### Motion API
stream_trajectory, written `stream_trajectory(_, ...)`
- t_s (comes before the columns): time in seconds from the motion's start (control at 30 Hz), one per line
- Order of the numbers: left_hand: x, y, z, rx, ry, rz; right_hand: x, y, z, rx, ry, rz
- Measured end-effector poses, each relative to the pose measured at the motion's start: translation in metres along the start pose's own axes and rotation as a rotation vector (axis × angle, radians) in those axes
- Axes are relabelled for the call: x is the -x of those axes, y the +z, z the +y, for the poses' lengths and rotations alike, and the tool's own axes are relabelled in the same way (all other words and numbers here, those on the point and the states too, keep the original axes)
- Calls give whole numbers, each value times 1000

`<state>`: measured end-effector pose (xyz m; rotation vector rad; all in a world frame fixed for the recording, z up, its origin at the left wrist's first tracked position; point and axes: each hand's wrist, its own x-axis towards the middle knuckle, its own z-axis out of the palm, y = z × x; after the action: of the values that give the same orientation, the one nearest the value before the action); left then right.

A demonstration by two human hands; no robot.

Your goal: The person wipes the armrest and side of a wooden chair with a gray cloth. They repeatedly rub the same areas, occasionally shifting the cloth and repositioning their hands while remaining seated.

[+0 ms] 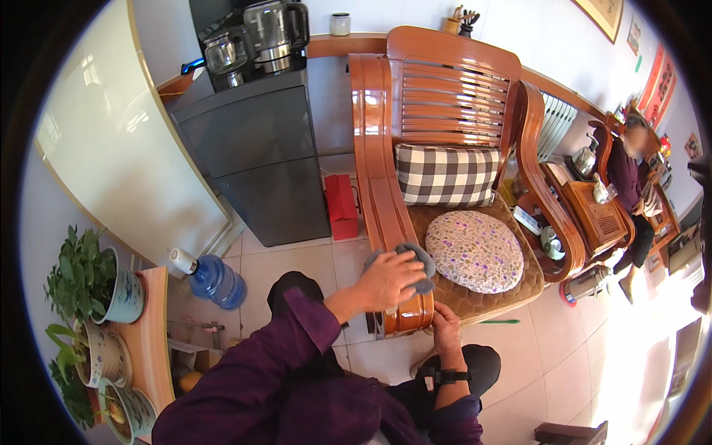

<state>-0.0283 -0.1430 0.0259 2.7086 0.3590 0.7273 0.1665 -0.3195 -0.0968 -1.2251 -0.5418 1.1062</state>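
My left hand point(391, 280) presses a dark grey cloth point(425, 257) flat against the top of a glossy wooden armrest point(384, 194), near its front end. The fingers spread over the cloth, and part of it sticks out past them. Lower down, my right hand point(446, 328) grips the inner side of that armrest's rounded front; some of its fingertips are hidden. The armrest belongs to a slatted wooden armchair point(453, 83). On its brown quilted seat pad point(500, 300) lie a round floral cushion point(474, 251) and a black-and-white checked pillow point(448, 175).
Left of the chair stand a dark cabinet point(267, 167) bearing glass kettles, a red box point(341, 206) and a blue water bottle point(217, 281). Potted plants point(119, 289) line a wooden shelf point(153, 328). At right, a person point(628, 167) sits beyond a wooden side table point(595, 214).
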Motion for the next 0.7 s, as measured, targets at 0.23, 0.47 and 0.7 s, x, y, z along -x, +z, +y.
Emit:
stream_trajectory(0.23,26,10,46,-119,94,93,24,-5,10,-54,-24,43)
stream_trajectory(0.47,35,20,59,-145,99,160,28,0,16,-143,-69,42)
stream_trajectory(0.7,36,25,58,-159,99,229,36,3,9,-74,-87,42)
